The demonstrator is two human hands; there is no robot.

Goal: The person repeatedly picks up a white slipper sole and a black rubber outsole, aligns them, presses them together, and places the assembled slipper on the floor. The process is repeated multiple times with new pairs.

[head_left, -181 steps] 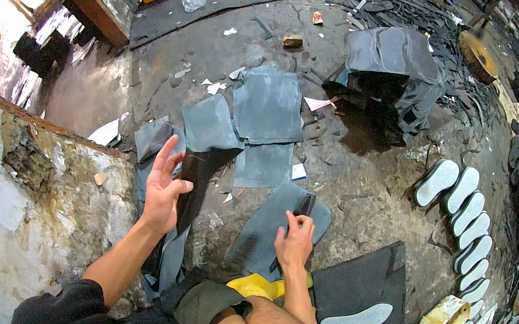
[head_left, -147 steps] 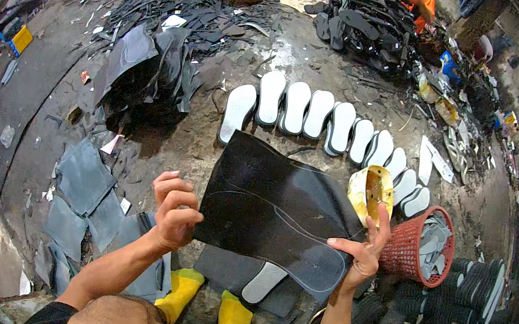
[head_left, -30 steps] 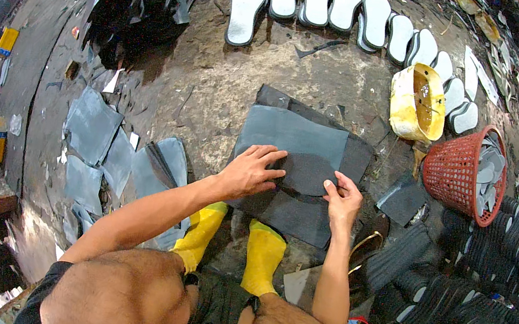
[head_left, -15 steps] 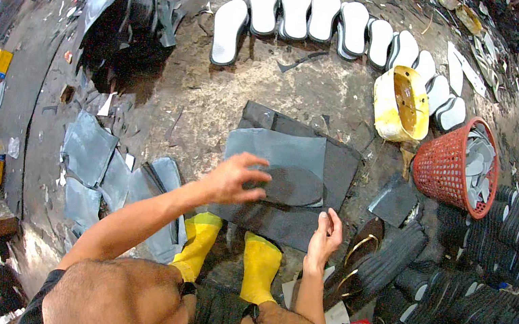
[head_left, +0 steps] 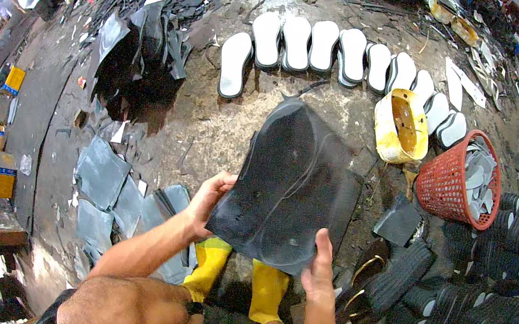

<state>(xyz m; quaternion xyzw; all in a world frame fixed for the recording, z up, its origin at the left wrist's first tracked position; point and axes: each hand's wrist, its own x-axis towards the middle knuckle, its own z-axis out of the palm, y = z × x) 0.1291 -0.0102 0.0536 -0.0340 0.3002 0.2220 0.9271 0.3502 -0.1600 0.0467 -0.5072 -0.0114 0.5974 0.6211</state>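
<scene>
A black rubber-like sheet, with curved sole-shaped outlines on its face, is lifted before me above the floor. My left hand is closed on its left edge. At the lower right edge my right hand grips the same sheet, thumb upright and other fingers partly hidden. Behind it, a dark sheet shows past the right side. My feet in yellow socks stand just below it.
White-topped soles form an arc ahead. A yellow tub and a red basket of grey scraps stand right, near stacked black soles. Grey sheets lie left; a black scrap heap sits beyond.
Both hands, open and apart over the flat sheets before, now hold a black sheet raised and tilted. The grey sheet that lay on top is no longer visible. The whole view has shifted slightly.
</scene>
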